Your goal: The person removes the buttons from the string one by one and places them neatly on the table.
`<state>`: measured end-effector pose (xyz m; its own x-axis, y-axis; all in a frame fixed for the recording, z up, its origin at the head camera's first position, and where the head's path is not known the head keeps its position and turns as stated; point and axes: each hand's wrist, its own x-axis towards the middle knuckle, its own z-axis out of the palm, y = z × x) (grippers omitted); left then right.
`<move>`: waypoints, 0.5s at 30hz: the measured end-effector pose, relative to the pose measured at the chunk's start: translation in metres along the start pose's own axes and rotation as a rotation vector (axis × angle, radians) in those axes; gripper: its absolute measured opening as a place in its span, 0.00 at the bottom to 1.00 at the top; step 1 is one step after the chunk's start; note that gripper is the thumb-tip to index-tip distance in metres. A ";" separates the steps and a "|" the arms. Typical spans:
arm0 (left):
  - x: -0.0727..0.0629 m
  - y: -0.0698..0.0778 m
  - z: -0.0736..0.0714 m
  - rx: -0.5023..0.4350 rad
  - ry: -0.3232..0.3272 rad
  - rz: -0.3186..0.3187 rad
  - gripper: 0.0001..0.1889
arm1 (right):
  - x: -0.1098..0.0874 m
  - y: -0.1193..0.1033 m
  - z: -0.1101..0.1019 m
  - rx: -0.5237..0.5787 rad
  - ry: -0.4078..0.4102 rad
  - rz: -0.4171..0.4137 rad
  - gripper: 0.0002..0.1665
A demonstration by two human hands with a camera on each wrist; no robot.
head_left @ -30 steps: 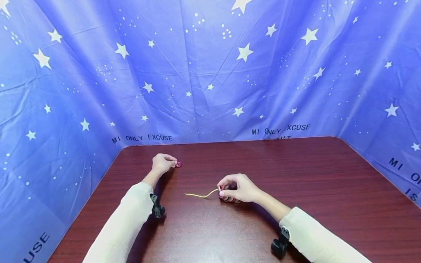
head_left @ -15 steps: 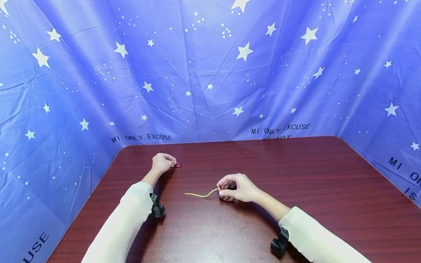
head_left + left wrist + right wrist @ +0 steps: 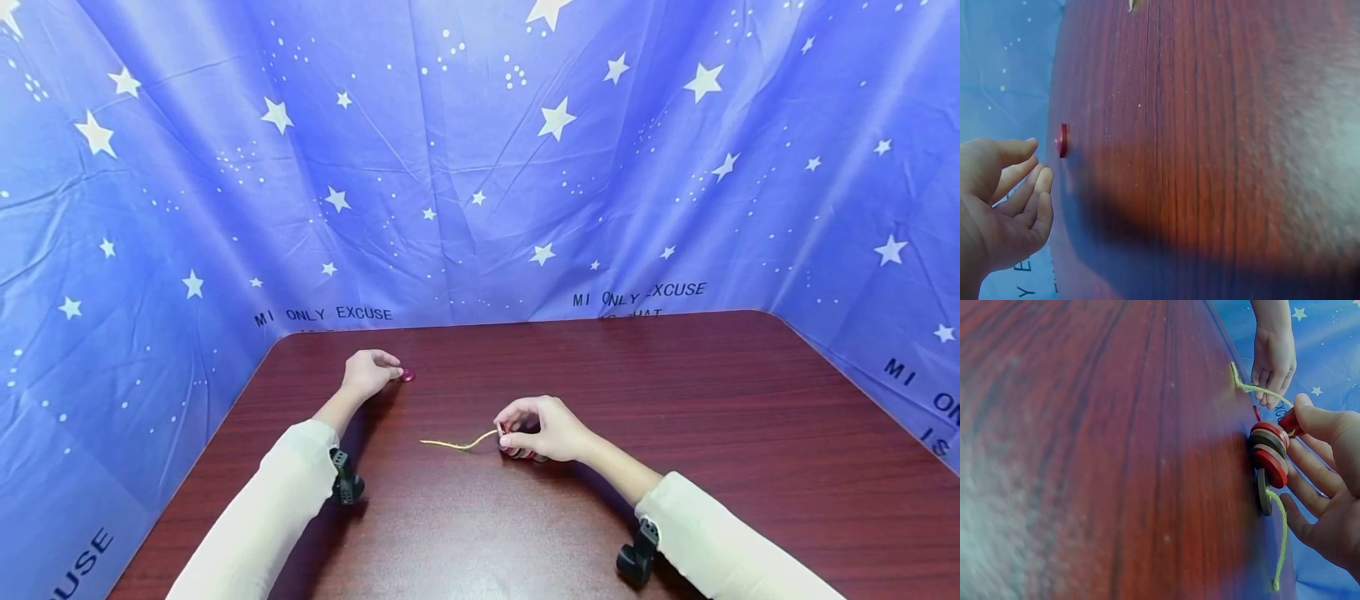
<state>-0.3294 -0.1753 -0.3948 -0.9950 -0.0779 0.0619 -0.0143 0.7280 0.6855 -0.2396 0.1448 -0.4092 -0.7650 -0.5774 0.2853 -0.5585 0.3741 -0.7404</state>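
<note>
Right wrist: left hand [image 3: 1274, 353] loose, right hand [image 3: 1341, 509] pinching red disc [image 3: 1289, 421] on yellow cord [image 3: 1284, 531].

- You have a table [image 3: 712, 417] before you, its dark reddish-brown, wood-grained top rounded at both far corners.
- Toward its near side you see a pale, glossy sheen [image 3: 487, 533] on the surface.
- Past the far edge hangs a blue-violet cloth backdrop [image 3: 450, 275], creased and folded, which also runs along the table's left and right edges.
- Pale stars [image 3: 557, 119] of several sizes dot that cloth, with white dots [image 3: 515, 72] clustered between them.
- Just above the far edge you can read black lettering [image 3: 364, 314], "MI ONLY EXCUSE", near the left corner and repeated farther right, where a fold breaks it.
- Beside the left edge you find larger letters [image 3: 90, 558], "USE", slanting upward.
</note>
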 end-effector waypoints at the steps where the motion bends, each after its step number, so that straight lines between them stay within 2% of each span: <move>1: -0.001 0.001 -0.001 0.000 -0.002 0.009 0.11 | 0.000 0.000 0.000 0.000 0.000 -0.004 0.15; 8: -0.017 0.012 -0.005 0.018 -0.030 0.093 0.11 | 0.000 -0.001 0.001 0.032 0.001 0.002 0.15; 15: -0.037 0.026 0.003 0.024 -0.087 0.166 0.09 | -0.001 -0.003 0.004 0.074 -0.007 0.014 0.15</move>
<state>-0.2936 -0.1511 -0.3816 -0.9887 0.1026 0.1089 0.1490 0.7419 0.6538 -0.2360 0.1412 -0.4096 -0.7700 -0.5777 0.2706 -0.5225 0.3278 -0.7871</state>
